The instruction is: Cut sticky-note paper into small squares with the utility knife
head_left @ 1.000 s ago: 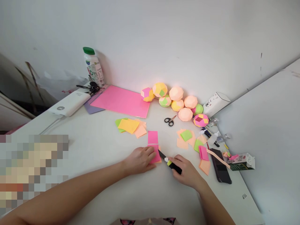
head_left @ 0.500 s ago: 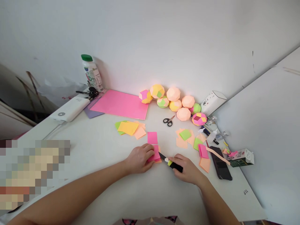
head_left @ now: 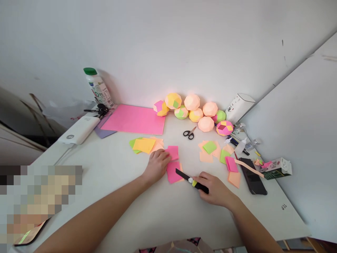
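My right hand is wrapped round the black handle of a utility knife. Its dark blade points left, its tip over the edge of the lower pink paper square, which lies on a peach sheet that shows at its right side. Just above it lies a second pink paper square, slightly turned. My left hand has its fingers closed at the left edge of that upper square; the fingertips are partly hidden. Black-handled scissors lie beyond, touched by neither hand.
Left of centre lie yellow, green and peach papers; more papers lie right. Faceted paper balls line the wall beside a pink sheet. A phone and small carton sit right; a bottle stands back left.
My left hand has left the lower pink square and moved up to the upper one, which has turned slightly. The knife has drawn back a little with its blade now over the lower square's edge.
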Tool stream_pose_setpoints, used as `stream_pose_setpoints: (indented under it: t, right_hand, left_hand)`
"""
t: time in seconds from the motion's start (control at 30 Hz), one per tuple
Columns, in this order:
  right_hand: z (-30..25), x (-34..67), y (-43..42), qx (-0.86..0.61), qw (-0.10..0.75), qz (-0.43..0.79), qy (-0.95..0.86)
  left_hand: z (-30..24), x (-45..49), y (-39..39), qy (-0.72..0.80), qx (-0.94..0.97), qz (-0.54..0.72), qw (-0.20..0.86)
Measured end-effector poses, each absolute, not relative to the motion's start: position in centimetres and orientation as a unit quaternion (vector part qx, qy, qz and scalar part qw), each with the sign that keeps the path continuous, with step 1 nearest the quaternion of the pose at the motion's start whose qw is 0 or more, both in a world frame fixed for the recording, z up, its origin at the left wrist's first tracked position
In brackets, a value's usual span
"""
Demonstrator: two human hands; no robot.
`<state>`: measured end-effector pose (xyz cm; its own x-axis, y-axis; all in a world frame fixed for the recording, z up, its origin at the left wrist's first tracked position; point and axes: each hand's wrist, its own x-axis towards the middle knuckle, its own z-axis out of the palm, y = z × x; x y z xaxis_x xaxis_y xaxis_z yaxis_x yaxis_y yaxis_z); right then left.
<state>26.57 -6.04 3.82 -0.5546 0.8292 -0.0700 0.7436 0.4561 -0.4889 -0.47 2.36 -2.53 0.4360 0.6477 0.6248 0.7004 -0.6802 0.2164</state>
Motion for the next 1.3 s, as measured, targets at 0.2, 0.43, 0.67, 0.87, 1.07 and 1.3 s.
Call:
stream_pose_setpoints:
  t: [0.2, 0.43, 0.67, 0.87, 1.07, 1.3]
  right_hand:
    - [4.1, 26.9, -6.1, -0.458, 0.091, 0.243, -0.850]
    - [5.7, 28.9, -5.8, -0.452, 0.041, 0.245, -0.857]
    - [5.9, 29.3, -5.5, -0.449, 0.028, 0.281, -0.848]
    - [5.5, 29.5, -5.7, -0.446, 0.036, 0.280, -0.849]
    - [5.5, 29.7, -5.7, -0.430, 0.070, 0.287, -0.853]
    - [6.1, 29.7, -5.7, -0.442, 0.088, 0.276, -0.849]
  left_hand:
    - [-2.2, -0.5, 0.9, -0.295, -0.872, -0.390, -0.035]
    - [-1.8, 0.2, -0.8, -0.263, -0.912, -0.304, -0.082]
    - [-1.9, 0.0, -0.6, -0.276, -0.914, -0.281, -0.095]
    - [-1.4, 0.0, -0.6, -0.266, -0.910, -0.294, -0.123]
    - [-0.9, -0.1, -0.5, -0.258, -0.896, -0.322, -0.164]
    - [-0.5, -0.1, -0.6, -0.261, -0.895, -0.309, -0.187]
